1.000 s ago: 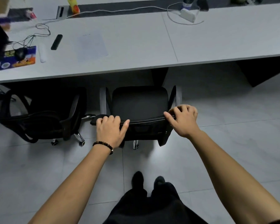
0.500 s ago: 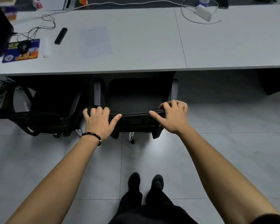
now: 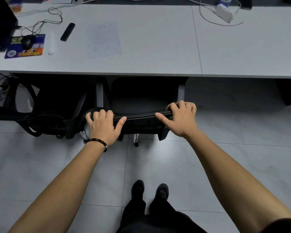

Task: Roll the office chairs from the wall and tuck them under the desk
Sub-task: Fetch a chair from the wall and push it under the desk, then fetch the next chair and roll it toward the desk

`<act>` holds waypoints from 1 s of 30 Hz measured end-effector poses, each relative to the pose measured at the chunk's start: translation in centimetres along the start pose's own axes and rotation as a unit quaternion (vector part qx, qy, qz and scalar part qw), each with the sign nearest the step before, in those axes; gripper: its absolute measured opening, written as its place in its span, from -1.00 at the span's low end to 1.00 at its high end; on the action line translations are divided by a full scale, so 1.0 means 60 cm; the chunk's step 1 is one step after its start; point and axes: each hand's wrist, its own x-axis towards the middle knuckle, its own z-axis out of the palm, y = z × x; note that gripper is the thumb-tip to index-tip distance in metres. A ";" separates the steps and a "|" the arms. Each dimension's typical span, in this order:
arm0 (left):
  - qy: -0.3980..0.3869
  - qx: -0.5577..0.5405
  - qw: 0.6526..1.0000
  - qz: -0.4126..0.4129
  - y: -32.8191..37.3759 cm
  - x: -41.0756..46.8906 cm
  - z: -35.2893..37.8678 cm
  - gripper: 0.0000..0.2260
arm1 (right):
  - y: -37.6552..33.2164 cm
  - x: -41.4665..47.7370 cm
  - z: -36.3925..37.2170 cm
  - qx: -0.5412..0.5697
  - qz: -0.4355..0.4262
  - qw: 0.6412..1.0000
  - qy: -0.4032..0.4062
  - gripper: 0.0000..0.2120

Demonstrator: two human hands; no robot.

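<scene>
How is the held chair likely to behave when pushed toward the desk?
The chair probably rolls easily: a caster shows over smooth tile. With the left hand and right hand gripping the backrest at both ends, it should track straight.

Readable text: nothing is coming through clearly enough to read anywhere in the view.
Mouse pad: lying at the left end of the bench, it is carrying yellow characters near its upper left corner and a round white emblem at its lower left. Both are blurring past reading.
Sheet of paper: lying flat mid-bench, it is showing a short faint header line near its top edge and paler print below, all too small to make out.
Container: standing at the far edge on the right, it is wearing a blue-and-white label, cropped by the frame and illegible.
</scene>
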 end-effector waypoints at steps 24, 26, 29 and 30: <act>-0.075 -0.381 0.921 0.040 -0.126 -0.095 -0.068 -0.66 | -0.127 -0.182 0.007 0.189 0.192 0.963 0.024 -0.48; -0.157 -0.446 0.881 -0.035 -0.156 -0.143 -0.051 -0.72 | -0.161 -0.276 0.038 0.248 0.275 0.928 0.042 -0.55; -0.301 -0.450 0.839 -0.064 -0.181 -0.191 -0.017 -0.79 | -0.208 -0.433 0.086 0.278 0.401 0.871 0.051 -0.62; -0.336 -0.432 0.836 -0.042 -0.185 -0.201 -0.009 -0.80 | -0.225 -0.484 0.094 0.284 0.433 0.854 0.049 -0.62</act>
